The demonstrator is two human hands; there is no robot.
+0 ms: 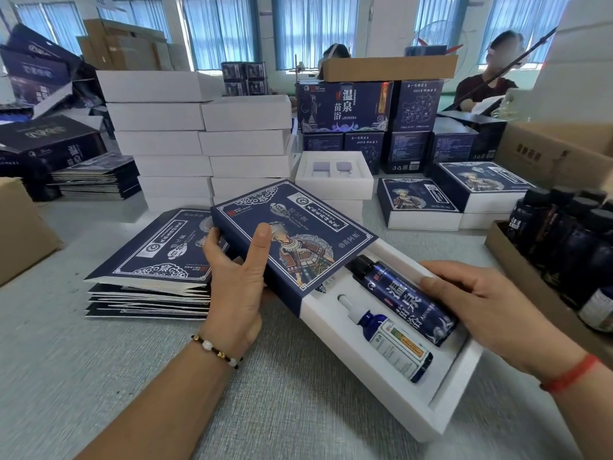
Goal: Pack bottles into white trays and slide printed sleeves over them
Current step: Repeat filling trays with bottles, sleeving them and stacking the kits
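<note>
Two bottles lie side by side in the white tray (441, 416), which sits at centre-right on the grey table (99, 376), angled away to the upper left. Tall navy bottle (403, 300) w/ black cap is in the right slot; short blue dropper bottle (388, 340) w/ white label & pale dropper top is in the left slot. Printed sleeve (292, 237), navy w/ a costumed figure & white border, covers roughly the far half of the tray; both bottles show past its near edge.

Left hand (238, 283) is clamped on the sleeve's left edge, thumb flat on its top face, fingers wrapped round the side & under. Beaded bracelet on that wrist. Right hand (491, 303) grips the tray's right wall, thumb resting on the tall bottle; red cord on that wrist.

Just left of the sleeve, a stack of flat sleeves (149, 280). Behind it, stacked white trays (199, 141) in two columns. Further back centre, an open tray (335, 175) w/ two square recesses. Right of that, finished sleeved boxes (457, 197). At far right, a brown carton (510, 260) holds upright dark bottles (560, 227). Large navy boxes (368, 111) at back.
</note>
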